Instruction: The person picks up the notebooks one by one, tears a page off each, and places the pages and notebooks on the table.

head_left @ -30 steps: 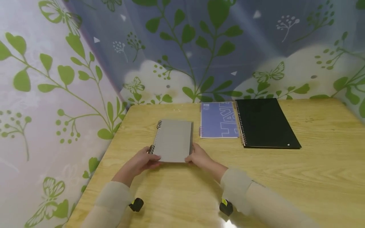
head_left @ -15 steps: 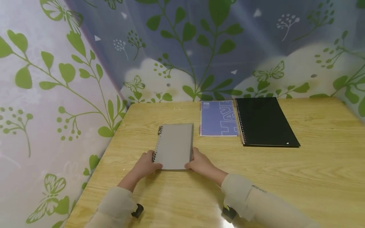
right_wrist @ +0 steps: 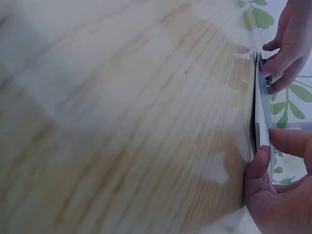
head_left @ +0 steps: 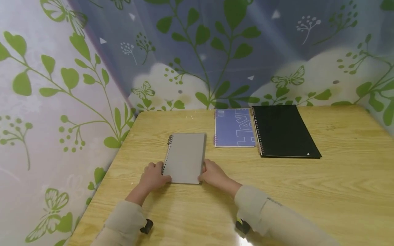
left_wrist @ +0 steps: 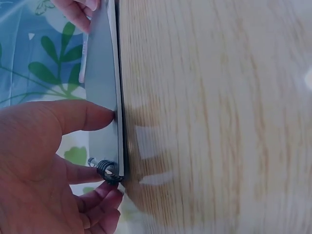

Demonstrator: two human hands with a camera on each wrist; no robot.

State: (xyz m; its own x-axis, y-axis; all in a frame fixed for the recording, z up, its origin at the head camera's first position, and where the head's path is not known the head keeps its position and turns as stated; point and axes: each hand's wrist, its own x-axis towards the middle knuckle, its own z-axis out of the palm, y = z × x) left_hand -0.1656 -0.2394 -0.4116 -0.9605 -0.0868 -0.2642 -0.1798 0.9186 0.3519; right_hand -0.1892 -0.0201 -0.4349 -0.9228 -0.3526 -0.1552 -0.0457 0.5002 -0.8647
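A grey spiral notebook [head_left: 185,158] lies closed on the wooden table, its black coil binding along the left side. My left hand [head_left: 153,177] holds its near left corner, thumb on the cover and fingers round the coil. At the near right corner my right hand [head_left: 215,176] grips the notebook, with the thumb on top and fingers at the side edge. The left wrist view has the thumb and curled fingers of the left hand [left_wrist: 44,161] on either side of the binding. In the right wrist view, the right hand [right_wrist: 287,195] pinches the slightly parted pages and cover.
A blue-purple notebook [head_left: 234,128] with white outlined letters lies at the back of the table [head_left: 338,191]. Right beside it is a larger black spiral notebook [head_left: 284,131]. A patterned wall covering [head_left: 184,51] rises behind the table, with another along the left.
Both hands have brought the grey notebook a little toward me and down onto the table. The left fingers have shifted at the coil side. The blue-purple and black notebooks stay put.
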